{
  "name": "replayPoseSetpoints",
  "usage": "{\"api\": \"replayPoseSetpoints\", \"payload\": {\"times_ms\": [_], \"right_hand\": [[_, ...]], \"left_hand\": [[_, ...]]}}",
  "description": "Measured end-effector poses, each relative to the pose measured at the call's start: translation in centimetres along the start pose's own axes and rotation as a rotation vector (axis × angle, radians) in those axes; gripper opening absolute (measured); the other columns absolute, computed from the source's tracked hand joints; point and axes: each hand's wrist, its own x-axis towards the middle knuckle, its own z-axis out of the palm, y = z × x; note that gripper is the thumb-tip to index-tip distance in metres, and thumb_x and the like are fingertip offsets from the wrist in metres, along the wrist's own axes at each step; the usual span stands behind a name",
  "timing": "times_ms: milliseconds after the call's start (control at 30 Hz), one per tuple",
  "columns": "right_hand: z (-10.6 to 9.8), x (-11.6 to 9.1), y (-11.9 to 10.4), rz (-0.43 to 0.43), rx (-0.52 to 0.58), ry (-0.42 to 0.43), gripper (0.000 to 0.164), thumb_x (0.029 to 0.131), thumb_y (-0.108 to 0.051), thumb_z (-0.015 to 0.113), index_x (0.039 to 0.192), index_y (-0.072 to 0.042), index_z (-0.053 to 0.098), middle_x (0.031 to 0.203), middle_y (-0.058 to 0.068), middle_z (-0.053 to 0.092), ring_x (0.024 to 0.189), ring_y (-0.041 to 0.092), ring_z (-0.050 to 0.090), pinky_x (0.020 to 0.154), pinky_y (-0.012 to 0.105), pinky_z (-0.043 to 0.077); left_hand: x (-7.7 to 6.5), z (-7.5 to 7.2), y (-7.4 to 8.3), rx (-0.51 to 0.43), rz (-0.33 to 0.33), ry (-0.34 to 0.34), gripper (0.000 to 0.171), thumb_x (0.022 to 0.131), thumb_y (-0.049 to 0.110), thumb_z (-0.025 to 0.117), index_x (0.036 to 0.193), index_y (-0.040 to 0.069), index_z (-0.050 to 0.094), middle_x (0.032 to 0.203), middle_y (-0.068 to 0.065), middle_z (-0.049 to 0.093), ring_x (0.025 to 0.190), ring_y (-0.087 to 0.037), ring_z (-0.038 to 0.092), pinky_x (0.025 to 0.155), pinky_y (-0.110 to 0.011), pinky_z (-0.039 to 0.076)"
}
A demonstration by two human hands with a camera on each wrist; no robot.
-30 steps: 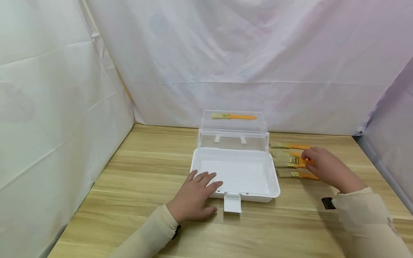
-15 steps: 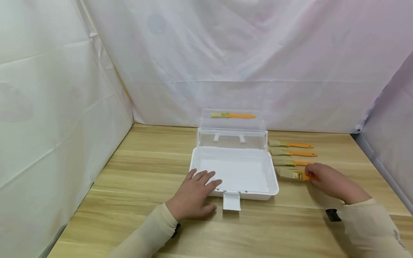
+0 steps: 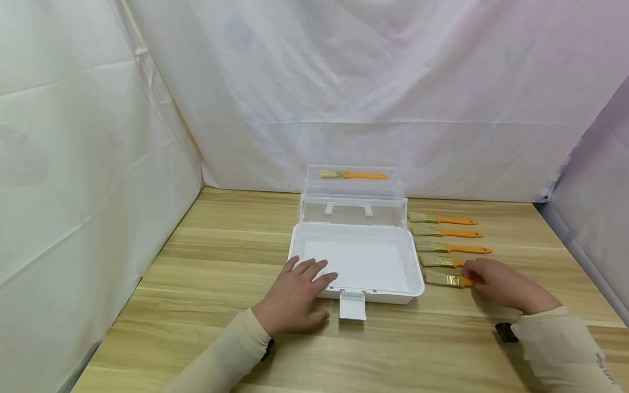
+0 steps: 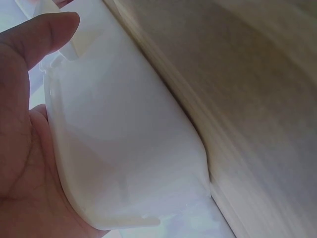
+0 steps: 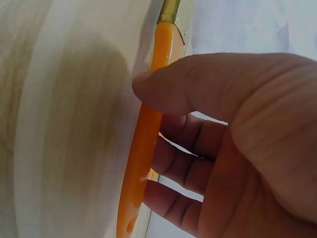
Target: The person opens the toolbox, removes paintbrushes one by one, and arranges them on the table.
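My right hand (image 3: pixel 506 285) pinches a flat paintbrush (image 3: pixel 444 279) by its orange handle, with pale bristles pointing left toward the box. In the right wrist view the thumb lies over the orange handle (image 5: pixel 146 131) and the fingers are behind it. This brush is the nearest of a row of several lying side by side. My left hand (image 3: pixel 297 297) rests with spread fingers on the front left corner of an open white plastic box (image 3: pixel 417 286). The left wrist view shows the palm against the box wall (image 4: pixel 119 124).
Farther back in the row are other paintbrushes, among them the farthest brush (image 3: pixel 454 220) and a middle brush (image 3: pixel 467 249). The box's clear lid (image 3: pixel 314 188) leans back, with another paintbrush (image 3: pixel 368 176) on it. A white latch (image 3: pixel 352 307) hangs at the front. White cloth (image 3: pixel 344 82) surrounds the table.
My right hand has brought the paintbrush from over the middle of the row toward me, to the row's near end. My left hand has stayed on the box.
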Motion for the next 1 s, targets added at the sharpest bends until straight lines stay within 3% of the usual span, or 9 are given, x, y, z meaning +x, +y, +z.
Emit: {"api": "replayPoseSetpoints", "payload": {"times_ms": [767, 933, 1000], "right_hand": [[-0.1, 0.4, 0.0, 0.031, 0.006, -0.021, 0.025, 0.081, 0.006, 0.064, 0.082, -0.017, 0.054, 0.073, -0.008, 0.043, 0.067, 0.008, 0.039, 0.061, 0.028, 0.033], [-0.7, 0.4, 0.0, 0.042, 0.022, -0.027, 0.024, 0.08, 0.008, 0.064, 0.085, -0.015, 0.061, 0.076, -0.008, 0.05, 0.07, 0.008, 0.043, 0.062, 0.03, 0.039], [-1.1, 0.5, -0.3, 0.049, 0.011, -0.016, 0.02, 0.085, 0.004, 0.066, 0.085, -0.015, 0.062, 0.078, -0.008, 0.053, 0.07, 0.009, 0.044, 0.062, 0.031, 0.04]], "left_hand": [[0.0, 0.0, 0.0, 0.007, 0.005, 0.009, 0.069, 0.082, 0.053, 0.069, 0.143, 0.024, 0.052, 0.146, -0.007, 0.049, 0.131, -0.028, 0.047, 0.11, -0.056, 0.028], [0.0, -0.2, 0.0, 0.002, 0.003, -0.003, 0.07, 0.082, 0.053, 0.069, 0.143, 0.024, 0.051, 0.146, -0.007, 0.049, 0.132, -0.028, 0.047, 0.11, -0.056, 0.028], [0.0, -0.2, 0.0, 0.002, 0.002, -0.006, 0.07, 0.082, 0.053, 0.069, 0.143, 0.024, 0.051, 0.146, -0.007, 0.049, 0.132, -0.028, 0.047, 0.11, -0.056, 0.028]]}}
